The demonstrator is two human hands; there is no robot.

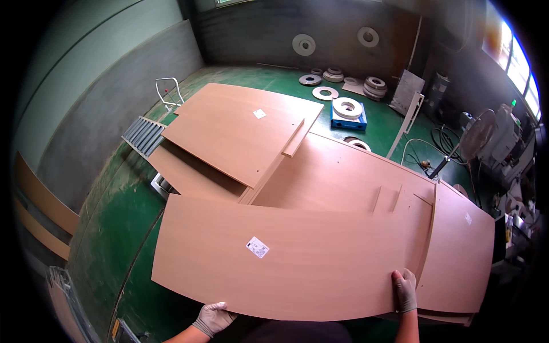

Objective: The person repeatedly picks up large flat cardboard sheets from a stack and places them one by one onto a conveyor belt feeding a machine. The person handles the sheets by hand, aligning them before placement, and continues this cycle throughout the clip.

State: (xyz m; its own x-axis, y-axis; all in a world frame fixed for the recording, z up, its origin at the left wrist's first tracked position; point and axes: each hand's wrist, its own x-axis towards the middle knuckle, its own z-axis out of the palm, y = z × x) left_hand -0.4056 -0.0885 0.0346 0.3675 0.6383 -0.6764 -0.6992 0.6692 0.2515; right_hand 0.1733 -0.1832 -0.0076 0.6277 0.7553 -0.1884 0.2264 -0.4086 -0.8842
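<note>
A large light-brown wooden board [297,257] with a small white label [257,247] lies across the top of a stack of similar boards. My left hand [213,318], in a pale work glove, grips its near edge from below at the lower left. My right hand [405,290], also gloved, lies on the board's near right part with fingers spread over the top and its edge. More boards lie beneath and beyond, one large panel [240,128] resting at the far left with a narrow wooden strip [293,138] on its edge.
The floor [120,228] is green. Rolls of edge banding [347,107] lie on a blue box and along the far wall. A fan [477,134] and machinery stand at the right. A metal rack [143,135] lies at the left, by curved wooden panels.
</note>
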